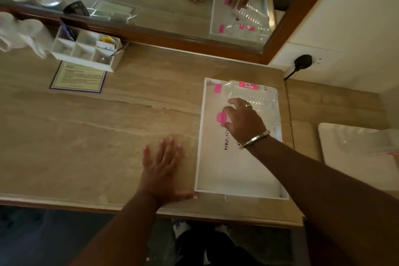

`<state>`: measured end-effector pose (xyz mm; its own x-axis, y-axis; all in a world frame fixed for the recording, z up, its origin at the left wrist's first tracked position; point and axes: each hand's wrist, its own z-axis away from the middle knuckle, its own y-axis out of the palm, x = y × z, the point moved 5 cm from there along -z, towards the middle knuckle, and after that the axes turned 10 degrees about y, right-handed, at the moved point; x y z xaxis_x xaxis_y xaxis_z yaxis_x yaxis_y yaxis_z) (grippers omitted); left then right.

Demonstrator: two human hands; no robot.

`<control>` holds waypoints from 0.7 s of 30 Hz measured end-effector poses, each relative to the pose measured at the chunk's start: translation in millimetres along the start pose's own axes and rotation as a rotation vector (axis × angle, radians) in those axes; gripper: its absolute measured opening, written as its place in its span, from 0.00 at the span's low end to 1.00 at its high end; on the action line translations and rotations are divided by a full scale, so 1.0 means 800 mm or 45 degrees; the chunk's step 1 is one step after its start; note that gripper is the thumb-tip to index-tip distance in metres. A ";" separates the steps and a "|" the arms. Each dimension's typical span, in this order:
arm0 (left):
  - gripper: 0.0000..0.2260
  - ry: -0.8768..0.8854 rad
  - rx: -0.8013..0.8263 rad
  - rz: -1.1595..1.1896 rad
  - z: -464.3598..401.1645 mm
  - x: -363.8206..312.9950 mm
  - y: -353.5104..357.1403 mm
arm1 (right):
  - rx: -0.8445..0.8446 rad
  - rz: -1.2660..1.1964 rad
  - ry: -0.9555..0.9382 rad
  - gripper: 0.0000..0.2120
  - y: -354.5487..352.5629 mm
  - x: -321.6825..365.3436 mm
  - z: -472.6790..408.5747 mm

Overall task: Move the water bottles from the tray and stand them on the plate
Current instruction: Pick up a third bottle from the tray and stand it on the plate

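Left hand [160, 170]: palm down, fingers spread and extended, pressed flat, thumb stretched out to the right; forearm bare, entering from the lower edge. Right hand [243, 120]: reached forward, knuckles up, fingers curled downward in a closing grasp, ring on one finger, metal bangle at the wrist; forearm bare, entering from the lower right.

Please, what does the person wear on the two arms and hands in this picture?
Both forearms are bare, with no sleeves in view. The right hand has a metal ring on one finger and a plain silver-coloured bangle at the wrist. The left hand shows no ring, band or watch.
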<state>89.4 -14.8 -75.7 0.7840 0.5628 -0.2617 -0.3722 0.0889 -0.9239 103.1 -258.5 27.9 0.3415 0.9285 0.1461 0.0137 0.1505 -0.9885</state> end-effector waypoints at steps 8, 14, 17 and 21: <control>0.61 -0.008 -0.008 0.029 0.002 -0.006 -0.008 | -0.446 -0.548 0.350 0.20 -0.093 -0.079 0.048; 0.60 -0.003 0.012 0.019 0.004 -0.013 -0.012 | -0.426 -0.927 0.633 0.16 -0.101 -0.126 0.087; 0.59 0.009 -0.001 0.019 0.006 -0.016 -0.016 | -0.464 -0.982 0.611 0.15 -0.112 -0.136 0.111; 0.60 -0.015 -0.014 0.011 0.013 -0.026 -0.021 | -0.474 -1.042 0.598 0.15 -0.132 -0.169 0.153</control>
<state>73.8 -19.5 -51.8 0.7750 0.5729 -0.2666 -0.3735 0.0750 -0.9246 -59.5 -358.6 117.2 0.4297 0.3482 0.8331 0.6738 0.4905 -0.5526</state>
